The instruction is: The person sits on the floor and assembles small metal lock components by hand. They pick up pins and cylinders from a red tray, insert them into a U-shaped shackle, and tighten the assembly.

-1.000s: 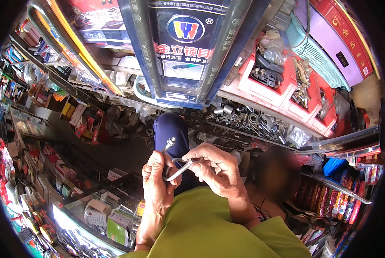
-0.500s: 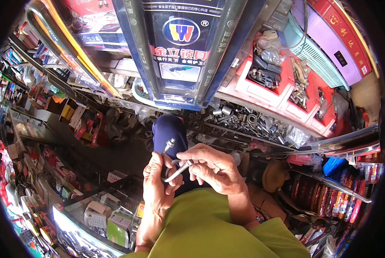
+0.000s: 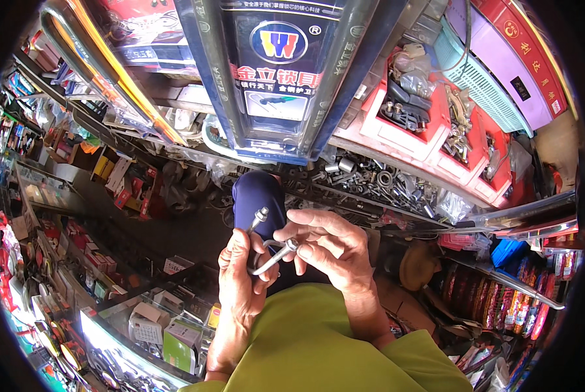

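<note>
My left hand (image 3: 237, 268) is closed round a silvery metal U-bolt (image 3: 266, 264). One arm of the bolt rises past my thumb and carries a nut (image 3: 261, 213) near its threaded end. The other arm points toward my right hand (image 3: 337, 251), with another nut (image 3: 292, 244) at its tip. My right thumb lies right beside that nut, perhaps touching it. The index and middle fingers of that hand are stretched out, apart from the thumb. My left palm and fingers hide part of the bend.
Beyond my knee (image 3: 256, 196) a tray of loose metal fittings (image 3: 377, 183) runs along a shelf. Red bins (image 3: 397, 134) of parts stand above it at the right. A blue packaged lock (image 3: 273, 147) juts toward me. Glass display cases (image 3: 142, 353) line the left.
My right index finger and thumb have spread wider apart, and the finger has lifted away from the bolt. The left hand keeps its hold, nearly still.
</note>
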`<state>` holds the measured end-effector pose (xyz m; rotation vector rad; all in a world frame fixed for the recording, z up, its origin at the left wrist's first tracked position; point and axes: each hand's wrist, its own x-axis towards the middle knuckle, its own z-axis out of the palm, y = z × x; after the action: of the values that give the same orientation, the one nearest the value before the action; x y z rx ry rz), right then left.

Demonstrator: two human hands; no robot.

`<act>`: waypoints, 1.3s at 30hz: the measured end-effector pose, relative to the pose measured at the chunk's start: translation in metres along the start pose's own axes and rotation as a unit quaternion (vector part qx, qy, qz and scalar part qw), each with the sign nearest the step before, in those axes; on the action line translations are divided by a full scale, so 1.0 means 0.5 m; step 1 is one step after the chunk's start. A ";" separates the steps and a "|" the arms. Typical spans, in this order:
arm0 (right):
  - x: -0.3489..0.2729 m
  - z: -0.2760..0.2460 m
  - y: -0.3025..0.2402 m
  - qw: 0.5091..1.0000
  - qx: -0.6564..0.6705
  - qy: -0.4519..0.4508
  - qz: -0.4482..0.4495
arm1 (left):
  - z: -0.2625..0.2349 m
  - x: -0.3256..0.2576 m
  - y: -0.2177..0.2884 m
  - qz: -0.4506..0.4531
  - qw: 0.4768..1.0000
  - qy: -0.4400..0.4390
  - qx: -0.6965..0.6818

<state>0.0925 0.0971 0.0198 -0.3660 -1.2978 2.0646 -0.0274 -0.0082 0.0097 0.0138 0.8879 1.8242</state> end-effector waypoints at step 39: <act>0.002 0.019 -0.002 0.999 -0.013 0.050 0.006 | -0.005 0.007 -0.002 0.001 1.000 0.010 0.018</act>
<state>0.0869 0.0914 0.0254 -0.4836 -1.2663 2.0155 -0.0291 -0.0069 0.0058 0.0192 0.9364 1.8134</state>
